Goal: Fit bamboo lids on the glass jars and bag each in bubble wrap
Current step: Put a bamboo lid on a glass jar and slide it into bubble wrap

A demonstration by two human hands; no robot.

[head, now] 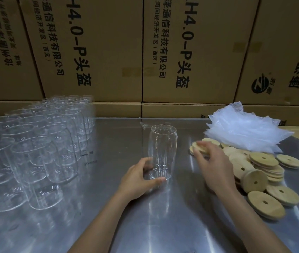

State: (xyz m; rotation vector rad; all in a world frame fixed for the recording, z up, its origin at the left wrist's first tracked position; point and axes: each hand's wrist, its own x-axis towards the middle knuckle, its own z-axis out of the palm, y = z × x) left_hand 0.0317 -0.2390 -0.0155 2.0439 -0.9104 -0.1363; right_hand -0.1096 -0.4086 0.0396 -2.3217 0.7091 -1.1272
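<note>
Glass jar: fragile, slippery; gripped low by left hand. Bamboo lid, light, stiff, pinched at rim by right hand.

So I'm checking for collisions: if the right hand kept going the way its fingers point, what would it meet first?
The right hand already touches a round bamboo lid; beyond it, probably bare steel table, though depth is unclear.

bare table mid, jars left, lids right
</note>
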